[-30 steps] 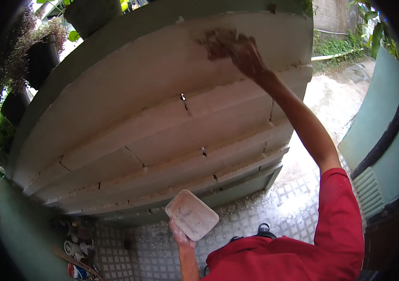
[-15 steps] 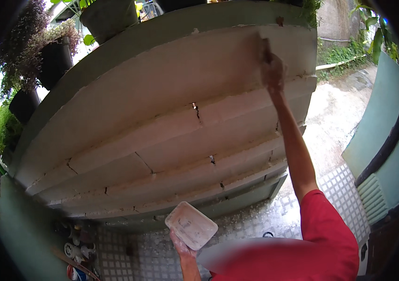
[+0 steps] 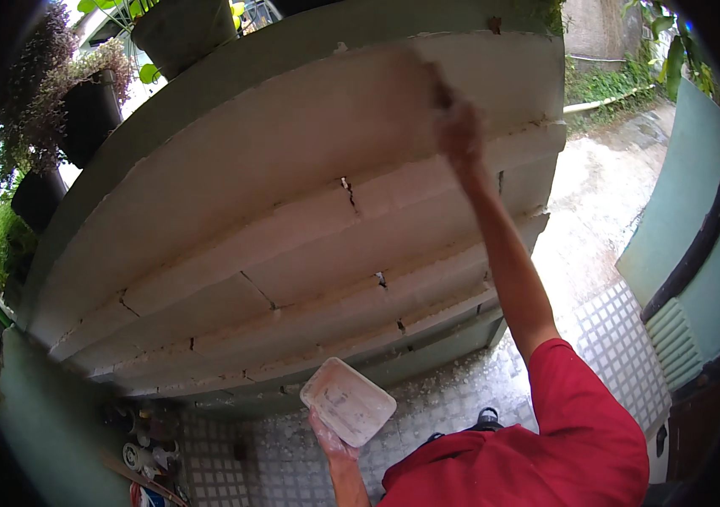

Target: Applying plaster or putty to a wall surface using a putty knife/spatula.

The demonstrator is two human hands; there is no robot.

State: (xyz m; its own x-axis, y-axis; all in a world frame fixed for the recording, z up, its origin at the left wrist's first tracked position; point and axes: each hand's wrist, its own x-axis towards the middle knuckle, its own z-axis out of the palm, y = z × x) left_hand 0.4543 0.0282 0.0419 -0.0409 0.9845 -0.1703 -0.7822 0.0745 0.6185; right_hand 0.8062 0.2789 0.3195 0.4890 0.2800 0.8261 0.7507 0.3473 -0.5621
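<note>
the blurred tool (image 3: pixel 439 88) has shifted left, jutting beyond the right grip (image 3: pixel 459 133)

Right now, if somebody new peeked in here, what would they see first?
Probably the big pale ridged wall, with dark cracks in it, filling the middle. Next might be the bright red shirt at the lower right, its arm stretching up to a right hand with something blurry and dark in it. Below the wall, the left hand holds a smeared, pale tray.
</note>
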